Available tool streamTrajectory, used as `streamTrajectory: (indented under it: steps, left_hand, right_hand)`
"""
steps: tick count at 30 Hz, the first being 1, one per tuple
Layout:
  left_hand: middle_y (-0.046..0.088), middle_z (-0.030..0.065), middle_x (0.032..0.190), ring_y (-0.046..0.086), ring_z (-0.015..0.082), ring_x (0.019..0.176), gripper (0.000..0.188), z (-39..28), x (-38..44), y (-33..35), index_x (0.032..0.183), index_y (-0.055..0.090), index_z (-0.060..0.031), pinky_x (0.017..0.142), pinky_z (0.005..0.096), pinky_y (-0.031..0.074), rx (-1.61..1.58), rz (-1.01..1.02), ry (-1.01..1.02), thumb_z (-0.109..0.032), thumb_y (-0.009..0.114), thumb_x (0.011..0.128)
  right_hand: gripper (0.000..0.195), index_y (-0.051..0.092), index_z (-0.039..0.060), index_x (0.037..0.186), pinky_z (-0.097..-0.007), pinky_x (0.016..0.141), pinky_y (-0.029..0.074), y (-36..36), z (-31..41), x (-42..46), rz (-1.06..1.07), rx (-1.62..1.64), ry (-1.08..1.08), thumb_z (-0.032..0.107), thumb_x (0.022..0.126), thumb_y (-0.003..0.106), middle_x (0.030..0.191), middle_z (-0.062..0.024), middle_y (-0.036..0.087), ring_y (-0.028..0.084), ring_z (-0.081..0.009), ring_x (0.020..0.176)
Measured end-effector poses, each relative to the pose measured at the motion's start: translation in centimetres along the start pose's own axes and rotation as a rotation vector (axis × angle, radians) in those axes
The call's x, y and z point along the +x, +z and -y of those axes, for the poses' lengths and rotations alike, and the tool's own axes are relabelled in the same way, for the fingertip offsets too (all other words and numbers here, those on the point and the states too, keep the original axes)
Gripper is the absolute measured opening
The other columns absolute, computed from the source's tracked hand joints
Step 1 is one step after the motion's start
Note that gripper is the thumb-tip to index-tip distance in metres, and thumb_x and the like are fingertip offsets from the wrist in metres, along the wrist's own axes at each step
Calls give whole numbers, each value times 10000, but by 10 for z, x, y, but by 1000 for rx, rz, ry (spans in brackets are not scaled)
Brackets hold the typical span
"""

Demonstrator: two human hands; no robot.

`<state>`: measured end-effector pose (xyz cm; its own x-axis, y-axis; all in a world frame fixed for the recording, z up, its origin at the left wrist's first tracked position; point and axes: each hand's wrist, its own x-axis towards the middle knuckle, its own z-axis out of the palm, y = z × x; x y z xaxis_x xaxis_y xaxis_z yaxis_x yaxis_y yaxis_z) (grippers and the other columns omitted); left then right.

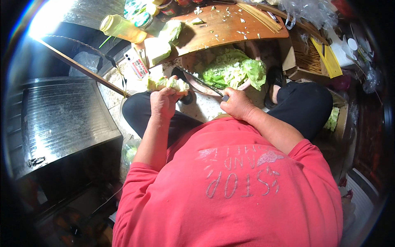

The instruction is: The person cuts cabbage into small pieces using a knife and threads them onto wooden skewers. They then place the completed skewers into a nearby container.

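My left hand [164,101] grips a pale cabbage core [168,84] with trimmed leaf stubs. In my right hand [237,103] is the dark handle of a knife [203,82], whose long blade points up and left, its tip close to the core. Below and beyond the blade, a wide pinkish basin [202,89] on the floor holds a heap of loose green cabbage leaves [228,69]. Two pale green cabbage pieces [156,51] [170,31] lie at the left end of a wooden board [228,23], which has small leaf scraps on it.
A yellowish jar [122,29] and a green-lidded jar [145,21] are near the board's left end. Thin wooden sticks [260,18] lie at its right. A phone [135,64] rests left of the basin. An open cardboard box [304,72] holds more sticks. A ridged metal panel [68,114] is at left.
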<state>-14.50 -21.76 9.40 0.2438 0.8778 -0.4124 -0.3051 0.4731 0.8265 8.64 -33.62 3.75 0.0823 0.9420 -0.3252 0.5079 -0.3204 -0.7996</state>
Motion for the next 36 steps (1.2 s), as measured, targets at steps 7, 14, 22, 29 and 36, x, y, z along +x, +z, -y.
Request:
streamTrajectory:
  steps: [7, 14, 22, 29, 36]
  left_hand:
    - [563, 191, 1266, 646, 308, 986, 458, 20, 10, -9, 1263, 452, 30, 817, 520, 568, -195, -5, -29, -4, 617, 837]
    - [651, 73, 907, 666, 240, 878, 208, 30, 11, -2, 1045, 603, -26, 807, 484, 575, 84, -26, 34, -30, 670, 849]
    - [654, 37, 853, 648, 166, 738, 111, 53, 16, -11, 977, 596, -93, 603, 289, 522, 54, 26, 86, -154, 663, 914]
    - [653, 62, 863, 662, 207, 764, 154, 33, -3, 16, 1015, 600, -54, 682, 366, 579, 86, -114, 92, -55, 656, 871]
    - [618, 114, 1098, 647, 280, 999, 404, 1, 10, -5, 1181, 530, -16, 878, 502, 543, 35, -49, 151, 48, 592, 787]
  right_hand:
    - [244, 616, 22, 940, -417, 703, 522, 4, 2, -4, -56, 37, -117, 177, 754, 639, 787, -218, 651, 663, -369, 763]
    - [293, 599, 50, 1033, -420, 698, 526, 1, 7, -7, -84, 55, -305, 134, 754, 629, 804, -196, 652, 664, -372, 781]
    - [284, 581, 76, 1030, -427, 689, 523, -5, 23, -15, -53, 49, -383, 132, 754, 614, 789, -161, 641, 655, -370, 775]
    - [247, 593, 66, 988, -437, 713, 521, 4, 6, -7, -39, -9, -304, 156, 759, 614, 796, -182, 646, 656, -380, 802]
    - [285, 625, 20, 956, -426, 745, 520, 7, -4, -1, -51, 63, -52, 212, 746, 648, 836, -223, 661, 661, -370, 815]
